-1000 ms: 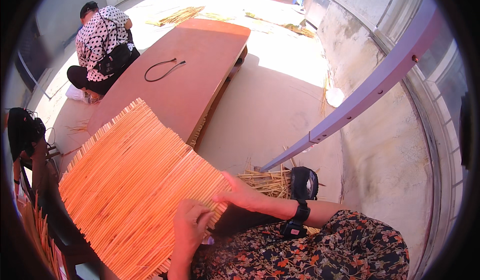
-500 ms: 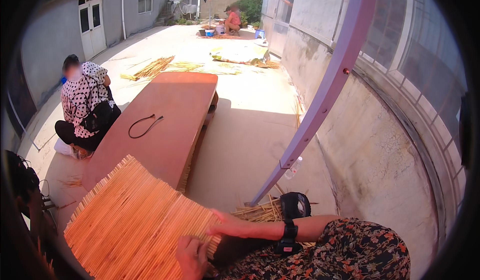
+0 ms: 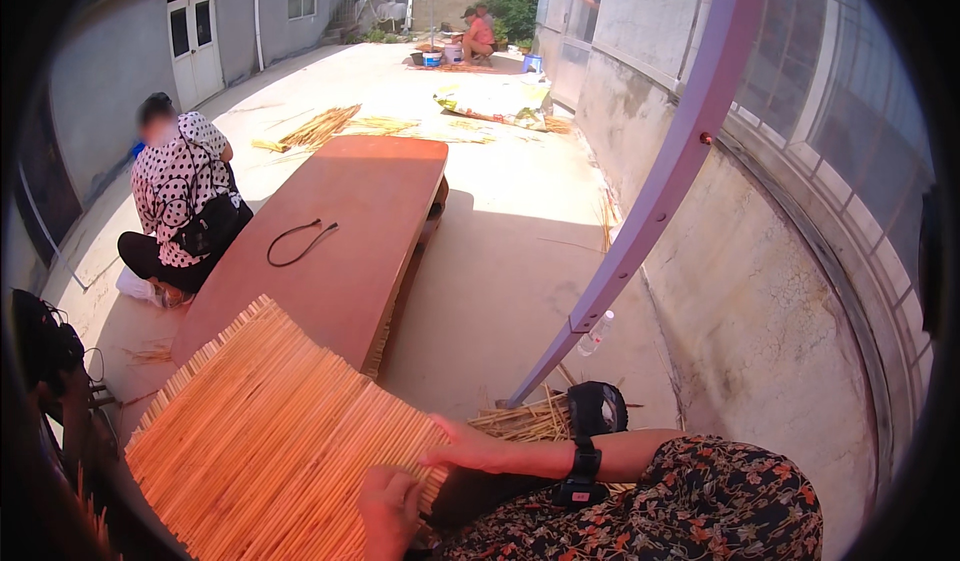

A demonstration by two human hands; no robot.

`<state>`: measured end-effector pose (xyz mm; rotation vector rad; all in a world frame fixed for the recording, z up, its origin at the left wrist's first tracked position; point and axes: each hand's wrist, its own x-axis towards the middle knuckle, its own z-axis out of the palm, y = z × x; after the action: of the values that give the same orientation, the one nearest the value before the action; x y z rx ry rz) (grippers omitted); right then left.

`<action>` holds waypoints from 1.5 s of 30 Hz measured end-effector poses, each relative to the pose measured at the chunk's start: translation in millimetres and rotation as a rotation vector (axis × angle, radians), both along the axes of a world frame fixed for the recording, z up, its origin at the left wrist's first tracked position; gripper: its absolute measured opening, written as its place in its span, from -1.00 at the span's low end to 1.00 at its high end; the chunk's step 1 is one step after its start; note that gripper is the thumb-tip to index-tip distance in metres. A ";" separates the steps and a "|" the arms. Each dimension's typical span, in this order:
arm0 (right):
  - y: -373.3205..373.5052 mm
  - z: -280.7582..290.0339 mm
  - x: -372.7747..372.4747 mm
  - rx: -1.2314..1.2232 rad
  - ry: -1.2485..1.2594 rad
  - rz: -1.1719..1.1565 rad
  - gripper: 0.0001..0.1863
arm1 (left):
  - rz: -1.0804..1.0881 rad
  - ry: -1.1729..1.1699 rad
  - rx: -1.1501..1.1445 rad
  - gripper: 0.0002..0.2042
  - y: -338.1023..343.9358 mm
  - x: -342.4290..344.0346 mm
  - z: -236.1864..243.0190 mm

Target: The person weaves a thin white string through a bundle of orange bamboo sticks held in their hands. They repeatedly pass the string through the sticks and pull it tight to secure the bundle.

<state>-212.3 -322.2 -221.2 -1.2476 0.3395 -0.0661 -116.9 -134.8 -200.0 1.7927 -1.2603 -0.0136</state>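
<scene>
A mat of straw-like stalks (image 3: 270, 426), laid side by side, slants across the lower left, partly over the brown table. Its right edge is in my right hand (image 3: 468, 448), thumb on top and fingers hidden beneath. Just nearer, my left hand (image 3: 390, 506) is closed at the same edge, its fingertips bunched against the stalk ends. What those fingertips pinch is too small to make out. A dark strap with a small device (image 3: 580, 476) circles my right forearm.
The long brown table (image 3: 330, 201) carries a thin black cord (image 3: 300, 243). Right of it leans a purple metal post (image 3: 640, 231), with loose stalks (image 3: 525, 419) and a plastic bottle (image 3: 596, 333) near its foot. A person in a dotted shirt (image 3: 180, 186) sits at left.
The whole view has shifted slightly, so the surroundings sit a little farther right. Both hands stay at the mat's right edge, with only a slight shift of the left.
</scene>
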 end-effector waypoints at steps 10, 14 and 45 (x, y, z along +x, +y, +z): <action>0.8 0.6 -1.2 -0.147 -0.028 -0.010 -0.31 | 0.034 0.676 -0.403 -0.88 -0.7 10.1 14.6; -4.1 35.7 -3.0 -0.206 0.241 0.135 -0.28 | 0.026 0.853 -0.393 -0.91 5.7 14.4 9.9; -7.0 147.7 95.9 0.077 -0.336 0.181 -0.86 | 0.041 0.674 -0.136 -0.83 4.1 1.1 12.9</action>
<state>-116.4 -329.2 -73.5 -1.1625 -0.0618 -0.1049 -115.8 -130.6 -187.1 1.5065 -0.7182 -0.4601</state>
